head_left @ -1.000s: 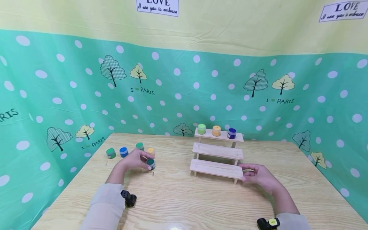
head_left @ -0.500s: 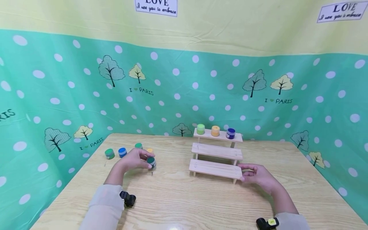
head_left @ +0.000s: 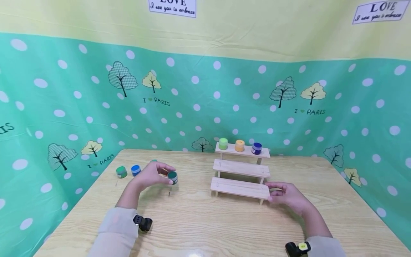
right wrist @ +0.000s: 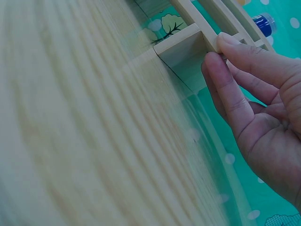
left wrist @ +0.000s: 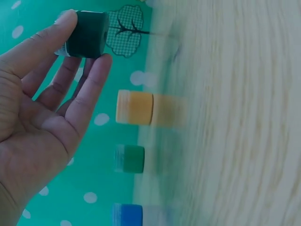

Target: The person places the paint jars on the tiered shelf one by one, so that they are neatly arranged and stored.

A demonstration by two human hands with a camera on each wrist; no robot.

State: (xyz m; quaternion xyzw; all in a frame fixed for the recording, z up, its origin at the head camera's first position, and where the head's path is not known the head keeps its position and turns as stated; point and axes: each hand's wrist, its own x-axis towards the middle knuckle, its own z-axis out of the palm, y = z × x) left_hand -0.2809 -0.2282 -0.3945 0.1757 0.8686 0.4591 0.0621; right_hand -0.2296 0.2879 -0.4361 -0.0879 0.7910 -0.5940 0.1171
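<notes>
Evidently the left hand (head_left: 150, 177) has its fingers parted only as far as the dark green pot (head_left: 172, 177) that they pinch against the thumb; the pot is held by its sides, roughly upright and off the counter (head_left: 192, 228), a grip that likely leaves its base free; the right hand (head_left: 288, 197) has thumb and forefinger nearly closed on the right end of the lowest board of the wooden rack (head_left: 240, 188), presumably to keep so slight a stand from shifting.

Farther out, a light green pot (head_left: 223, 144), a pale orange pot (head_left: 239, 145) and a dark blue pot (head_left: 256, 148) stand spaced along the top board, perhaps so that each can be seen; left of the rack, a green pot (head_left: 121, 172), a bright blue pot (head_left: 136, 170), a second green pot (left wrist: 133, 158) and a second orange pot (left wrist: 135, 108) stand loosely on the counter; all look like small paint containers, their coloured contents a guess, since no inside can be seen.
</notes>
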